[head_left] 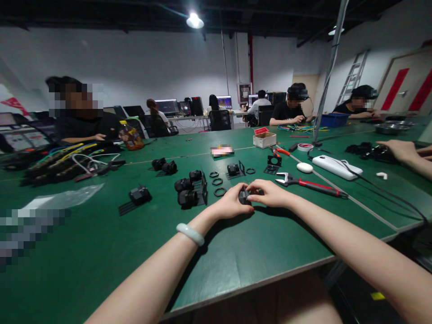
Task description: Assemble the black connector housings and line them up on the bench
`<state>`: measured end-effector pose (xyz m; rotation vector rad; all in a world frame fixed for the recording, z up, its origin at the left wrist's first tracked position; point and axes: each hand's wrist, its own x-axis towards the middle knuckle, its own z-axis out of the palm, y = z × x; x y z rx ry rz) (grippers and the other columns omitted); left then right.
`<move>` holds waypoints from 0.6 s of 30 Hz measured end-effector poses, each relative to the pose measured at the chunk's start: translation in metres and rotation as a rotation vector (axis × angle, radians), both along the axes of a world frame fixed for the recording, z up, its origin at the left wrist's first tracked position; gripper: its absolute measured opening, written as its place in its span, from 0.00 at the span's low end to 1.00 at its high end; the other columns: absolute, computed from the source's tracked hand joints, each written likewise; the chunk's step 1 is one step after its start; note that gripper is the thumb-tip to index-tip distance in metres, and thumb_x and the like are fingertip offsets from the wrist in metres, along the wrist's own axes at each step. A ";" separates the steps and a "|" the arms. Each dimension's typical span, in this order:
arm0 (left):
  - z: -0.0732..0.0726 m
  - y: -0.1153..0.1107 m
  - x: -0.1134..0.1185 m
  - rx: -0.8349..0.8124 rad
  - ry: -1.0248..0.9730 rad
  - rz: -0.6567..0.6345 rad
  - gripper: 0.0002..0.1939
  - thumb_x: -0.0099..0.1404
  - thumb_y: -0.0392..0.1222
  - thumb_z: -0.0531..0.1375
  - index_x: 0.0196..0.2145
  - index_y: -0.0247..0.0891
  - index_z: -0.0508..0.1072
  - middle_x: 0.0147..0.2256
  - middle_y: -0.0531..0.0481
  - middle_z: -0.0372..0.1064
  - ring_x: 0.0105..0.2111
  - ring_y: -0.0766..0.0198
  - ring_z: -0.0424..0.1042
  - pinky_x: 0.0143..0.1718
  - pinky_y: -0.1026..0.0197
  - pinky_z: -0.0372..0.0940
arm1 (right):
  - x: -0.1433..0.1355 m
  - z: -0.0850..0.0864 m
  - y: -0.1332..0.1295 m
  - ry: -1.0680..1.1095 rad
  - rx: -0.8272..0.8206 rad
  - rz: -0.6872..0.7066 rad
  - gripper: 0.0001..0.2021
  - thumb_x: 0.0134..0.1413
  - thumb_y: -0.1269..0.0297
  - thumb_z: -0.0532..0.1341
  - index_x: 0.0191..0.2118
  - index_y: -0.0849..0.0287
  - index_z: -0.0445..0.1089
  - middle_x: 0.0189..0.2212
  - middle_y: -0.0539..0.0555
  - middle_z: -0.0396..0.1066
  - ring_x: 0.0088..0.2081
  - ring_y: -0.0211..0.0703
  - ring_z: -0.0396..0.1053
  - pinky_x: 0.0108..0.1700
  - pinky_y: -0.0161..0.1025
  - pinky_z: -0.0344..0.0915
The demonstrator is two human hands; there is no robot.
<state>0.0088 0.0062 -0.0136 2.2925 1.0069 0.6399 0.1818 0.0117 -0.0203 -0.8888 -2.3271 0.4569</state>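
Note:
My left hand [231, 201] is closed around a small black camera part [244, 197], just above the green table [232, 252]. My right hand [270, 193] meets it from the other side, with fingertips pinched on the same part. Much of the part is hidden by the fingers. Left of my hands stand several black camera modules with lenses [187, 198] beside a slotted bracket [203, 190]. Black rings [220, 192] lie close to my left hand. Beyond it sits another camera module on a bracket [233, 169]. Behind my right hand is a bare black bracket with a round hole [273, 164].
On the right lie an adjustable wrench [310, 184], a white oval object [304, 168] and a white power bank [337, 167] with a cable. A small box [264, 139] stands farther back. A metal pole [329, 76] rises from the table. Co-workers sit around it.

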 end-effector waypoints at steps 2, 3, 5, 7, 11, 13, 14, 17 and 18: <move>-0.001 0.001 0.000 -0.003 0.000 -0.008 0.26 0.43 0.42 0.60 0.40 0.35 0.59 0.36 0.50 0.61 0.34 0.65 0.62 0.34 0.64 0.58 | 0.001 0.000 0.000 0.005 -0.004 0.007 0.14 0.43 0.59 0.55 0.37 0.61 0.64 0.32 0.54 0.64 0.34 0.39 0.61 0.35 0.36 0.57; -0.001 0.001 -0.001 -0.004 -0.002 -0.010 0.26 0.43 0.42 0.60 0.41 0.35 0.59 0.36 0.50 0.61 0.34 0.64 0.62 0.34 0.64 0.58 | 0.001 0.000 0.000 0.015 -0.005 0.012 0.14 0.43 0.59 0.56 0.37 0.61 0.64 0.32 0.54 0.64 0.34 0.38 0.61 0.35 0.36 0.57; -0.002 0.002 -0.001 -0.006 -0.008 -0.004 0.27 0.43 0.43 0.60 0.41 0.35 0.58 0.36 0.49 0.61 0.34 0.64 0.62 0.34 0.63 0.59 | 0.002 0.001 0.000 0.043 -0.008 0.032 0.17 0.40 0.60 0.58 0.39 0.61 0.62 0.33 0.54 0.63 0.34 0.38 0.60 0.35 0.36 0.57; -0.003 0.002 -0.001 -0.003 -0.017 0.005 0.27 0.43 0.44 0.60 0.42 0.35 0.58 0.37 0.49 0.61 0.35 0.63 0.61 0.35 0.62 0.58 | 0.003 0.002 -0.001 0.076 -0.012 0.054 0.19 0.36 0.63 0.60 0.39 0.61 0.61 0.33 0.53 0.62 0.34 0.38 0.60 0.36 0.36 0.57; -0.003 0.001 0.000 -0.001 -0.032 0.000 0.28 0.43 0.43 0.60 0.43 0.35 0.58 0.38 0.48 0.60 0.37 0.62 0.61 0.37 0.62 0.58 | 0.001 0.003 -0.002 0.121 -0.010 0.074 0.20 0.32 0.68 0.62 0.38 0.60 0.61 0.33 0.52 0.61 0.34 0.38 0.59 0.37 0.37 0.57; -0.003 0.001 0.000 0.002 -0.029 -0.005 0.27 0.44 0.43 0.59 0.43 0.35 0.58 0.39 0.48 0.60 0.37 0.63 0.61 0.37 0.62 0.58 | 0.000 0.003 -0.002 0.139 -0.006 0.078 0.19 0.31 0.69 0.62 0.37 0.60 0.61 0.33 0.52 0.61 0.35 0.38 0.59 0.37 0.37 0.57; -0.002 0.001 0.000 0.006 -0.026 -0.006 0.27 0.44 0.43 0.59 0.43 0.35 0.58 0.39 0.48 0.60 0.37 0.63 0.61 0.37 0.62 0.58 | 0.000 0.003 -0.002 0.146 -0.005 0.081 0.19 0.31 0.69 0.62 0.36 0.60 0.61 0.33 0.51 0.61 0.35 0.38 0.59 0.37 0.37 0.57; -0.002 0.001 0.000 0.019 -0.012 -0.003 0.27 0.44 0.43 0.59 0.43 0.35 0.58 0.38 0.47 0.61 0.36 0.62 0.61 0.37 0.62 0.58 | -0.002 0.003 -0.003 0.157 -0.007 0.081 0.18 0.31 0.70 0.61 0.35 0.60 0.61 0.33 0.51 0.60 0.35 0.37 0.59 0.37 0.37 0.57; -0.002 0.001 0.000 0.021 -0.008 -0.004 0.27 0.44 0.43 0.59 0.43 0.35 0.58 0.38 0.47 0.61 0.36 0.62 0.62 0.36 0.61 0.58 | -0.002 0.003 -0.003 0.158 -0.008 0.078 0.18 0.31 0.70 0.61 0.35 0.61 0.61 0.33 0.51 0.60 0.35 0.37 0.59 0.37 0.37 0.57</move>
